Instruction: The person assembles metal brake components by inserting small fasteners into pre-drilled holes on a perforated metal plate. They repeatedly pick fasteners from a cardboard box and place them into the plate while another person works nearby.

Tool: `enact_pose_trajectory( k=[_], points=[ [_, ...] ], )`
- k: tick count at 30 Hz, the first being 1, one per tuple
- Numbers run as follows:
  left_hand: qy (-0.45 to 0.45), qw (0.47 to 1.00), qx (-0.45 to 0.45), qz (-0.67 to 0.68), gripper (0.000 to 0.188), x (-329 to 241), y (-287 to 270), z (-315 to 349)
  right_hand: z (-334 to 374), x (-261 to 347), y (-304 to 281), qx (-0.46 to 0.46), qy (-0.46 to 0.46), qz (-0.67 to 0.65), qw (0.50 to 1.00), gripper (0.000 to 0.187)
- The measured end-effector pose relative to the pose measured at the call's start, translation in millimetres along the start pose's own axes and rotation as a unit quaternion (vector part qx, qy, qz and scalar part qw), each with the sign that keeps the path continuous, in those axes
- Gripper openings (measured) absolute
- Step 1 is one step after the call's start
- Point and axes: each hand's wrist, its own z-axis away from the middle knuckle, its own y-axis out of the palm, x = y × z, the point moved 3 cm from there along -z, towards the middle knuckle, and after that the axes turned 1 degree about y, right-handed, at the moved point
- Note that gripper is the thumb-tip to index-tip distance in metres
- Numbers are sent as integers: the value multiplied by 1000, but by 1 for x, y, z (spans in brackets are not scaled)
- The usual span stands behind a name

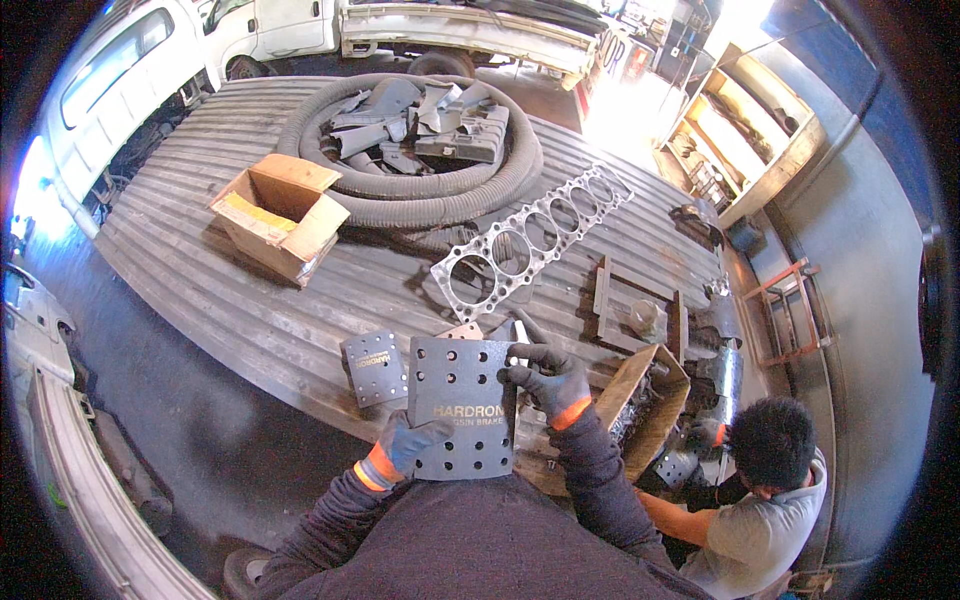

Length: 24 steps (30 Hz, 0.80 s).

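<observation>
Drilled grey plate [464, 395], before the torso: left hand [412, 443] gripping its lower left edge, right hand [550, 382] closed on the upper right. Opposite-edge hold looks sound; best keep fingertips off the holes. Beyond, second drilled plate [372, 366], then long gasket [526, 243] on ribbed platform [250, 325].

Dark sleeves [335, 515] meet grey gloves [410, 440] with orange cuffs [372, 474].

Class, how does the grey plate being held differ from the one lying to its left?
The held plate is lifted, with the left hand and right hand at its edges; the lying plate rests on the ribbed surface. The held plate looks larger in the picture; the lying plate looks smaller and sits askew. Both are grey with holes and pale lettering.
</observation>
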Motion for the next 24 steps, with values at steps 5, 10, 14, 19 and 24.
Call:
enact_pose_trajectory(
  k=[5,10,14,19,24],
  points=[
    [6,1000,1,-12,46,-1,0,1,1,9,-2,-20,55,14,998,20],
    [11,999,13,-42,46,-4,4,-4,2,21,1,-87,74,3,993,26],
    [33,994,24,-100,64,-3,-7,-7,1,18,-8,-43,104,27,993,31],
    [35,996,31,-81,79,17,-25,-18,-9,8,-29,39,194,-434,879,64],
    [73,997,22,-27,50,4,0,-18,-1,16,-40,81,189,-488,849,60]
  ],
)
